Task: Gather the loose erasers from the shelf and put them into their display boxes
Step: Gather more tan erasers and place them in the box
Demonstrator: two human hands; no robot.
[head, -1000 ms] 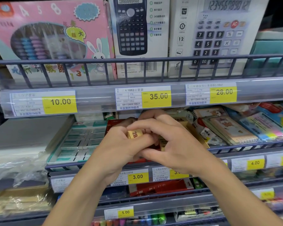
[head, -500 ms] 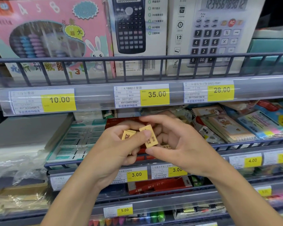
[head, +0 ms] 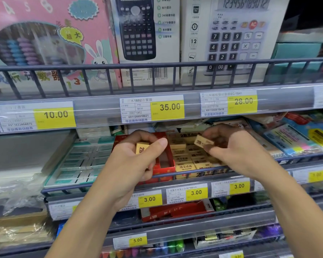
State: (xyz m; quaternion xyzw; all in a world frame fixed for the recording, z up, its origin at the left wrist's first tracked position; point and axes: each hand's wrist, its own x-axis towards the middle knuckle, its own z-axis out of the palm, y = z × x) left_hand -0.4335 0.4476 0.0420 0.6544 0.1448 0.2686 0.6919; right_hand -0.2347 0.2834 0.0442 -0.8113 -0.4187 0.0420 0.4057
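While each pinches one: two hands [head: 131, 161] [head: 237, 151], two erasers [head: 141, 148] [head: 203, 141], fingers curled.

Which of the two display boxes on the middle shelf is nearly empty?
The red box, under the left hand; the tan box beside it is full of erasers.

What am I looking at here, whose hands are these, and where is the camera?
No machine here: a person wears one wide-angle camera on the head, looking forward and down, so the two bare arms reach in from below. They face shop shelves. The left hand holds a tan eraser marked 2B over a red display box. The right hand pinches another tan eraser above a tan display box packed with matching erasers. To the left lies a tray of white and teal erasers. On the shelf above stand boxed calculators and a pink abacus box, with yellow price labels along the rails.
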